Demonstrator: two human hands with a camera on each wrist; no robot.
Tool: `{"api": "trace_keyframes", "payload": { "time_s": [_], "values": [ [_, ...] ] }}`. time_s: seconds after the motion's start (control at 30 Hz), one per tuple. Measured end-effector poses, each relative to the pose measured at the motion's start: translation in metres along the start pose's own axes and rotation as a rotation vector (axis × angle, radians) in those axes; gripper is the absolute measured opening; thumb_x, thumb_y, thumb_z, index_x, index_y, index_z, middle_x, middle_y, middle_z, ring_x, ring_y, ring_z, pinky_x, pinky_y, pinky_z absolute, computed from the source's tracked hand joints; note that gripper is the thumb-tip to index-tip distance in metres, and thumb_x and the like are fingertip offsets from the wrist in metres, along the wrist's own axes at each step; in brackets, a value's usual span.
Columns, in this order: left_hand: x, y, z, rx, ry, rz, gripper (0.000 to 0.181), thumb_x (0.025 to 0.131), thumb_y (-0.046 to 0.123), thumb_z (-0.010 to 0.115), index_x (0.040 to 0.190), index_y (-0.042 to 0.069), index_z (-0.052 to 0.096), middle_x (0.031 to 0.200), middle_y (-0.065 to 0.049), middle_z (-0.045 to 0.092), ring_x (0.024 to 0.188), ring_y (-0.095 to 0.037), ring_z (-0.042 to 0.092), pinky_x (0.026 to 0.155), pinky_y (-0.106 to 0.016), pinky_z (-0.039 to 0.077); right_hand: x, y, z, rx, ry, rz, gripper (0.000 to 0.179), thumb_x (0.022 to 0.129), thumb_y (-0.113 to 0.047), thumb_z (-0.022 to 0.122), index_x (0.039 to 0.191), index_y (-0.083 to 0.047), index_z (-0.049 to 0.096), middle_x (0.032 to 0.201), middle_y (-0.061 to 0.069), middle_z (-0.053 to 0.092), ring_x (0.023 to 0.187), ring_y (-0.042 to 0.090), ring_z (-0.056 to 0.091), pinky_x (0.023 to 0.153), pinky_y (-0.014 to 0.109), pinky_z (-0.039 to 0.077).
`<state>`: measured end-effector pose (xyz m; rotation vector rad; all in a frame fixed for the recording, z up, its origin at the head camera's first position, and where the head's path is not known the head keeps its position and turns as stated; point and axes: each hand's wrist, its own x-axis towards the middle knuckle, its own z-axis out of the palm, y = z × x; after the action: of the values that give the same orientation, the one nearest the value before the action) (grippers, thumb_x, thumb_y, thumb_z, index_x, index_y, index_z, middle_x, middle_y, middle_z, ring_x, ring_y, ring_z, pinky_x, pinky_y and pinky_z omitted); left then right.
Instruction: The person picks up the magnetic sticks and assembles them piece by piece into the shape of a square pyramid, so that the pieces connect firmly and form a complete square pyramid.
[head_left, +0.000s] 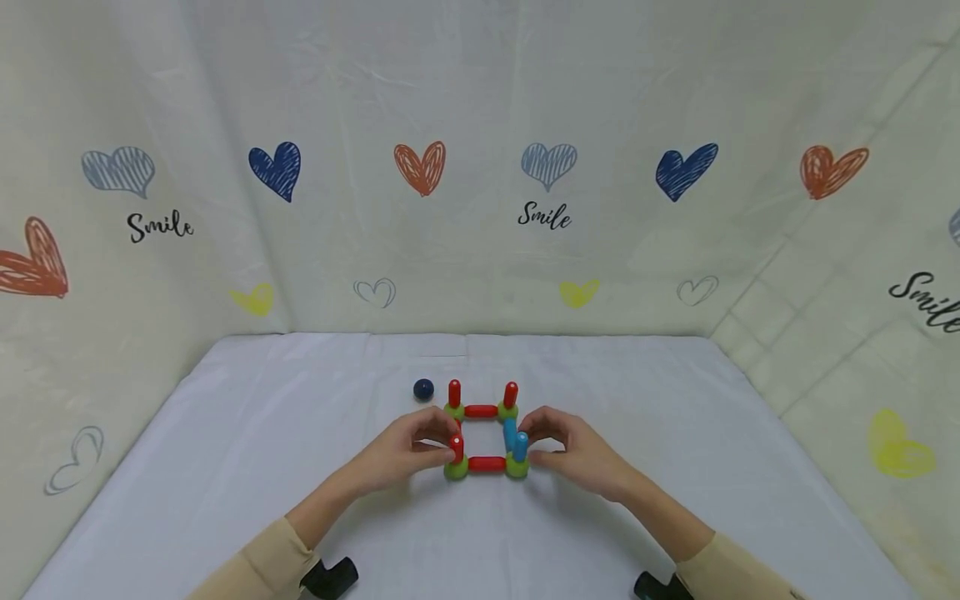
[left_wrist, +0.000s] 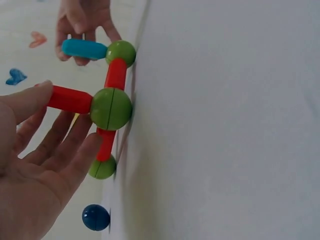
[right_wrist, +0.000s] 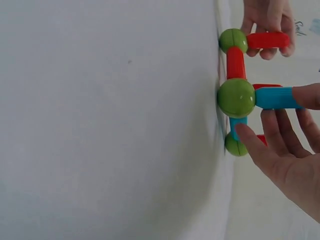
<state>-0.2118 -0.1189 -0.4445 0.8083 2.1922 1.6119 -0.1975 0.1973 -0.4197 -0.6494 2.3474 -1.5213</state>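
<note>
A square frame of red and blue rods joined by green balls (head_left: 456, 468) lies on the table, with a rod standing up at each corner. My left hand (head_left: 401, 448) is at the near left corner and pinches the top of the upright red rod (left_wrist: 70, 99), thumb on one side and fingers behind. At the near right corner my right hand (head_left: 581, 457) grips the upright blue rod (right_wrist: 276, 97) in the same way, one fingertip touching the blue side rod (right_wrist: 237, 129). The two far corners carry upright red rods (head_left: 511, 395).
A dark blue ball (head_left: 423, 389) sits apart on the white-covered table (head_left: 600, 375), just beyond the far left corner. Pale curtains (head_left: 480, 75) printed with hearts stand behind the table and at both sides.
</note>
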Motion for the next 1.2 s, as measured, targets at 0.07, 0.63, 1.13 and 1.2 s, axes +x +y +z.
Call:
{"api": "trace_keyframes", "payload": {
  "time_s": [0.07,0.63,1.13,1.2],
  "values": [
    [0.001,-0.001,0.001,0.005,-0.007,0.001,0.034,0.096,0.014,0.074,0.127,0.006,0.06,0.117,-0.002,0.065,0.115,-0.02,0.064,0.096,-0.03,0.054,0.0,0.0,0.001,-0.002,0.002,-0.011,0.028,0.097,-0.007,0.07,0.123,-0.005,0.062,0.12,0.009,0.066,0.118,0.03,0.06,0.1,0.039,0.051],
    [0.006,0.0,0.005,0.09,0.025,0.008,0.025,0.097,0.016,0.074,0.121,0.015,0.064,0.112,0.002,0.067,0.11,-0.016,0.065,0.096,-0.029,0.053,0.012,0.0,0.009,-0.061,0.025,-0.007,0.025,0.099,-0.012,0.07,0.123,-0.009,0.063,0.118,0.003,0.065,0.115,0.026,0.062,0.098,0.036,0.052],
    [0.023,0.004,0.01,0.188,0.079,0.007,0.022,0.097,0.018,0.074,0.118,0.014,0.069,0.103,0.007,0.069,0.098,-0.015,0.065,0.086,-0.029,0.056,0.021,0.002,0.015,-0.093,0.042,-0.016,0.025,0.098,-0.018,0.071,0.122,-0.01,0.065,0.114,0.002,0.067,0.107,0.024,0.063,0.089,0.029,0.054],
    [0.025,0.004,0.011,0.189,0.083,0.012,0.022,0.096,0.017,0.075,0.118,0.014,0.07,0.102,0.007,0.069,0.096,-0.015,0.065,0.085,-0.029,0.057,0.022,0.001,0.016,-0.093,0.039,-0.02,0.026,0.098,-0.017,0.071,0.122,-0.009,0.065,0.115,0.002,0.067,0.106,0.024,0.063,0.089,0.029,0.054]
  ]
}}
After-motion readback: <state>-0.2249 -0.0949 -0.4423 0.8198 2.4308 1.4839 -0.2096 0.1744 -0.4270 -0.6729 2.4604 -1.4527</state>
